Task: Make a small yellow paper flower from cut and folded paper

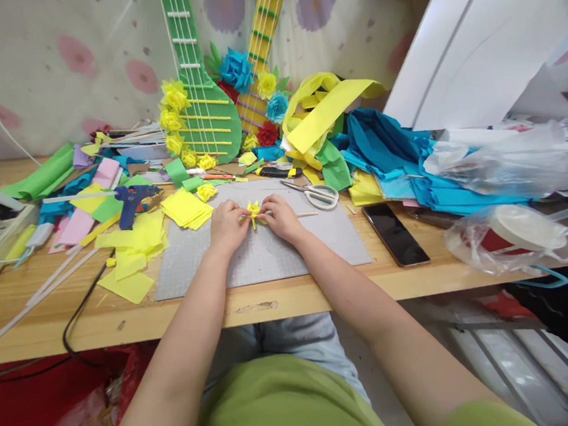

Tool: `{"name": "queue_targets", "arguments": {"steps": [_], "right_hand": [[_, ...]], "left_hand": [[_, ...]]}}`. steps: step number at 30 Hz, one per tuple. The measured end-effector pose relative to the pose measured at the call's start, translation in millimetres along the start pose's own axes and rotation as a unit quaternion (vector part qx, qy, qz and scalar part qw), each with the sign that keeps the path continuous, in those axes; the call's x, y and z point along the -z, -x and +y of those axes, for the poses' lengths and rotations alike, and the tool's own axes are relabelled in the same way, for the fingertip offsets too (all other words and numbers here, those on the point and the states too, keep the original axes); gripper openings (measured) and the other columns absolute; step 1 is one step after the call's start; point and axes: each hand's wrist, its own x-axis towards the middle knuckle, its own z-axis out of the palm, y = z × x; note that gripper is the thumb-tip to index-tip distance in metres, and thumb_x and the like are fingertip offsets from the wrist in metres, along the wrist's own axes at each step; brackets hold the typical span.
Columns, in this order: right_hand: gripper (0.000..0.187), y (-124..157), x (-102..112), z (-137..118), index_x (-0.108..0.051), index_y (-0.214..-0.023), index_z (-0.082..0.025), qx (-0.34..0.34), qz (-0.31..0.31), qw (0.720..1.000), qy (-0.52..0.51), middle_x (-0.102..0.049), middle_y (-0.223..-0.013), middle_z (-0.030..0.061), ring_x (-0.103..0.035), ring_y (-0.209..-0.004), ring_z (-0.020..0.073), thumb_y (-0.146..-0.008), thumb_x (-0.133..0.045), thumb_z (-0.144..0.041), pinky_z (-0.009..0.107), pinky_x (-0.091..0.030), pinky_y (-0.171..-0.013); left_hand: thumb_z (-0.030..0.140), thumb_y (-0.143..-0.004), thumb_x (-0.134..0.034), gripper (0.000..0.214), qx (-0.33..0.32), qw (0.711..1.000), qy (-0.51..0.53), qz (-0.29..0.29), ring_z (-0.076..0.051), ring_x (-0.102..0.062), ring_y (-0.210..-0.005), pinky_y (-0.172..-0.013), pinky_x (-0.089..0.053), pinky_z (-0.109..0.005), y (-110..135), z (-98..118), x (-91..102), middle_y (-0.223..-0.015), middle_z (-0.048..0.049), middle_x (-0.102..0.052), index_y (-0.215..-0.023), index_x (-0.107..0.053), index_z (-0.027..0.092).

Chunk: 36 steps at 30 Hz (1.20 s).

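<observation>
Between my two hands, over the grey cutting mat, is a small yellow paper flower with pointed petals. My left hand pinches its left side. From the other side, the fingers of my right hand close on its petals. A thin wooden stick pokes out to the right of my right hand; whether I hold it is hidden. White-handled scissors lie just beyond that hand. Left of my left hand sits a stack of yellow paper squares, with another yellow paper flower beside it.
A blue glue gun rests on paper scraps at left, its black cord trailing over the edge. A phone lies right of the mat. Behind stand a green paper lute shape and blue crepe paper. A bagged cup sits far right.
</observation>
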Motion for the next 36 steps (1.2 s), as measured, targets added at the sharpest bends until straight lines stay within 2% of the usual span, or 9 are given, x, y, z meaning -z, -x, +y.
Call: {"name": "queue_targets", "arguments": {"steps": [7,13,20,25,30,36], "right_hand": [[0.007,-1,-2,1,-0.062,-0.07,-0.019,0.0,-0.004,1.0,0.003,-0.055,-0.088,0.0043,-0.049,-0.089,0.0169,-0.076,-0.058,-0.022,0.032,-0.038,-0.084],[0.006,1,0,-2,-0.061,-0.071,-0.018,0.008,-0.017,1.0,0.016,-0.054,-0.09,0.0048,-0.048,-0.091,0.0171,-0.074,-0.06,-0.023,0.032,-0.038,-0.085],[0.007,0,-3,-2,-0.06,-0.071,-0.017,-0.04,0.023,0.998,0.041,-0.053,-0.088,0.0057,-0.048,-0.088,0.0177,-0.076,-0.055,-0.02,0.033,-0.038,-0.085],[0.008,-1,-3,-4,-0.059,-0.072,-0.018,-0.049,0.037,0.997,0.038,-0.053,-0.089,0.0062,-0.048,-0.089,0.0176,-0.078,-0.053,-0.019,0.032,-0.038,-0.084],[0.009,0,-4,-7,-0.059,-0.072,-0.017,-0.051,0.04,0.997,0.035,-0.053,-0.089,0.0062,-0.049,-0.087,0.017,-0.078,-0.053,-0.021,0.031,-0.04,-0.083],[0.01,1,-6,-9,-0.059,-0.072,-0.017,-0.063,0.038,0.997,0.039,-0.054,-0.089,0.0061,-0.05,-0.084,0.0164,-0.079,-0.052,-0.021,0.03,-0.041,-0.081]], "left_hand": [[0.025,-0.07,-0.063,0.008,0.005,1.0,-0.008,0.021,-0.019,-0.051,-0.084,-0.075,-0.037,-0.033,-1,0,-1.0,-0.082,-0.0043,-0.056,-0.076,-0.066,0.021],[0.025,-0.072,-0.061,0.006,0.023,1.0,-0.011,0.001,-0.02,-0.052,-0.084,-0.075,-0.035,-0.035,-2,-2,-1.5,-0.08,-0.0036,-0.058,-0.072,-0.066,0.022],[0.027,-0.07,-0.058,0.015,0.045,0.997,-0.032,0.054,-0.023,-0.052,-0.09,-0.08,-0.033,-0.037,3,22,3.2,-0.089,-0.006,-0.06,-0.083,-0.062,0.019],[0.037,-0.076,-0.052,0.021,0.085,0.994,-0.06,0.034,-0.024,-0.055,-0.085,-0.079,-0.032,-0.039,5,35,-5.4,-0.084,-0.0073,-0.065,-0.079,-0.064,0.02],[0.036,-0.08,-0.045,0.028,0.112,0.989,-0.092,0.009,-0.023,-0.058,-0.078,-0.072,-0.034,-0.038,4,33,-10.4,-0.081,-0.0088,-0.067,-0.078,-0.067,0.019],[0.033,-0.082,-0.042,0.03,0.112,0.988,-0.102,-0.006,-0.023,-0.059,-0.075,-0.07,-0.034,-0.037,5,33,-10.5,-0.08,-0.0107,-0.067,-0.075,-0.068,0.019]]}}
